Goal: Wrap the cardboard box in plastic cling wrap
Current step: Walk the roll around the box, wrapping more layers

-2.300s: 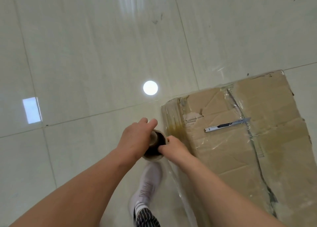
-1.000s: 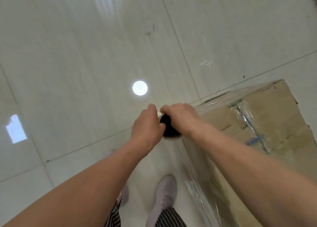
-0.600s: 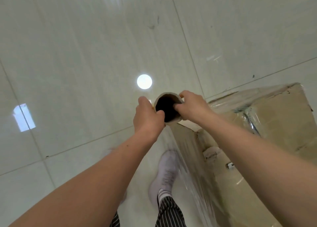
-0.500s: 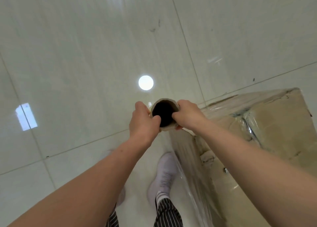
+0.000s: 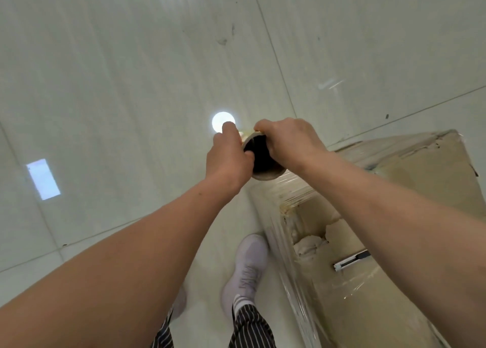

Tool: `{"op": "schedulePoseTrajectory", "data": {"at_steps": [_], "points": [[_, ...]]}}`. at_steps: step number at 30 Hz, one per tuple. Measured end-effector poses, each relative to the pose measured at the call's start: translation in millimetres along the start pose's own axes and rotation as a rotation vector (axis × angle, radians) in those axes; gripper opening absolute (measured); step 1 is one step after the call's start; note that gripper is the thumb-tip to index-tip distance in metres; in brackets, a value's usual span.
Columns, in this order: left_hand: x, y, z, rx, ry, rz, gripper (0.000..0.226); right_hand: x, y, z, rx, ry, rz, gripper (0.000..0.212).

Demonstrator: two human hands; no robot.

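The cardboard box [image 5: 426,179] stands on the floor [image 5: 131,84] at the right, with film over its top and near side. Cling wrap [image 5: 292,189] runs taut from its corner to the roll [image 5: 265,175], held upright just beside it. The left hand [image 5: 228,160] and right hand [image 5: 292,142] curl their fingers round the roll's top rim. Some layers look laid. More passes and cutting, perhaps with the knife [image 5: 352,260] on the box, seem left.

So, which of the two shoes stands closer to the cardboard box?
The forward shoe, fully in view beside the film-covered side of the cardboard box; the other shoe is further left, mostly hidden behind the left forearm.
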State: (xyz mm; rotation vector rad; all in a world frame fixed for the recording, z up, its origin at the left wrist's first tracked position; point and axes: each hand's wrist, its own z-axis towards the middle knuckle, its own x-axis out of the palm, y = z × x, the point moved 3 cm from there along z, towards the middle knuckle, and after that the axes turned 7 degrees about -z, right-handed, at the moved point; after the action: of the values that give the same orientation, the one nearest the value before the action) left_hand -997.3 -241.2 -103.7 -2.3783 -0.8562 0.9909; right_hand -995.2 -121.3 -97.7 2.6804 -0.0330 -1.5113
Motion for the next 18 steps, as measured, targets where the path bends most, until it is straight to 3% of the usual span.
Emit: {"op": "schedulePoseTrajectory", "data": {"at_steps": [4, 6, 8, 12, 18], "points": [[-6.3, -1.4, 6.8, -0.013, -0.015, -0.019, 0.02, -0.7, -8.1, -2.4, 0.268, 0.017, 0.34, 0.038], [-10.1, -0.5, 7.5, -0.019, -0.004, -0.017, 0.018, 6.0, -9.3, -9.0, 0.44, 0.131, 0.583, 0.041], [-11.0, 0.0, 7.8, -0.028, -0.002, -0.023, 0.016, 13.5, -6.8, -15.7, 0.532, 0.246, 0.732, 0.03], [-6.5, -6.3, 12.3, -0.038, 0.003, -0.045, 0.015, 13.9, -11.5, -10.7, 0.558, 0.141, 0.602, 0.005], [5.0, -24.8, 23.6, -0.007, 0.004, -0.063, 0.019, 4.6, -31.0, 0.7, 0.411, -0.033, 0.391, 0.011]]}}
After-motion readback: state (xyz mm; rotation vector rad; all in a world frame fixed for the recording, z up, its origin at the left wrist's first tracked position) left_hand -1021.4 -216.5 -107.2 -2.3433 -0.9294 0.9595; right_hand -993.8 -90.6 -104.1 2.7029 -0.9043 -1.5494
